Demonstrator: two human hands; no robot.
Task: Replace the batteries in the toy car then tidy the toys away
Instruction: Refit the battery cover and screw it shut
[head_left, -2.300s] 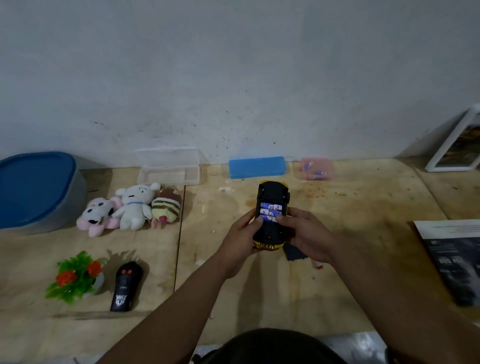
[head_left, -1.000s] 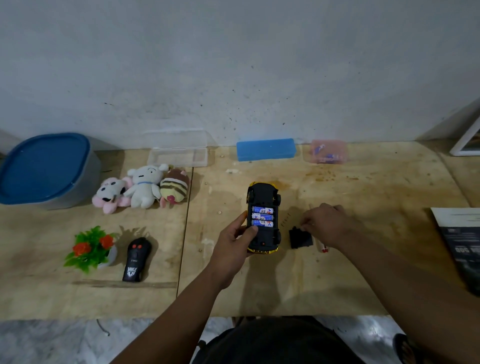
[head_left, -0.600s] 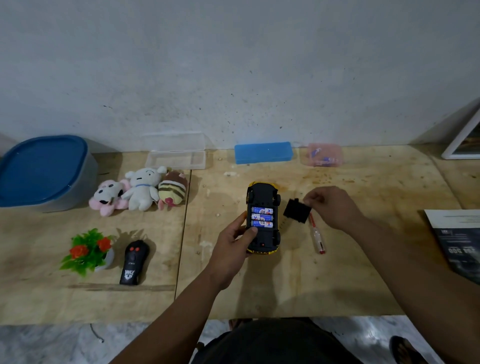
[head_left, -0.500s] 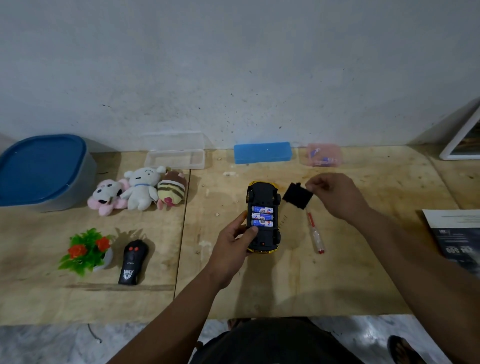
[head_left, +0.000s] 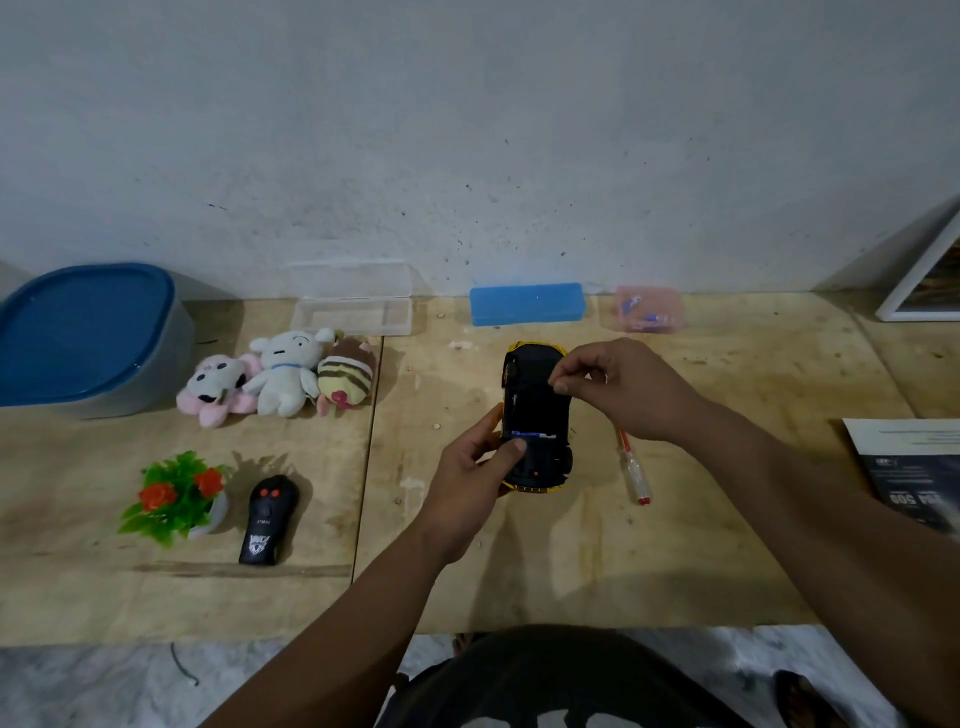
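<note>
Upside down, yellow-and-black toy car (head_left: 535, 415) gripped by left hand (head_left: 467, 473); right hand (head_left: 618, 387) pinches black battery cover (head_left: 537, 405) onto it. Far right, pink box (head_left: 649, 307) holds batteries.

Right hand (head_left: 623, 387) apparently brought battery cover (head_left: 535, 402) onto toy car (head_left: 536, 467).

A black cover (head_left: 535, 402) hides most of the batteries (head_left: 532, 434) in the upturned toy car (head_left: 535, 421). The right hand (head_left: 618, 387) masks the cover's far edge. The pink box (head_left: 647, 307) holds contents too blurred to identify, possibly batteries. A leaflet (head_left: 914, 467) and a frame (head_left: 930, 280) run off the right edge.
</note>
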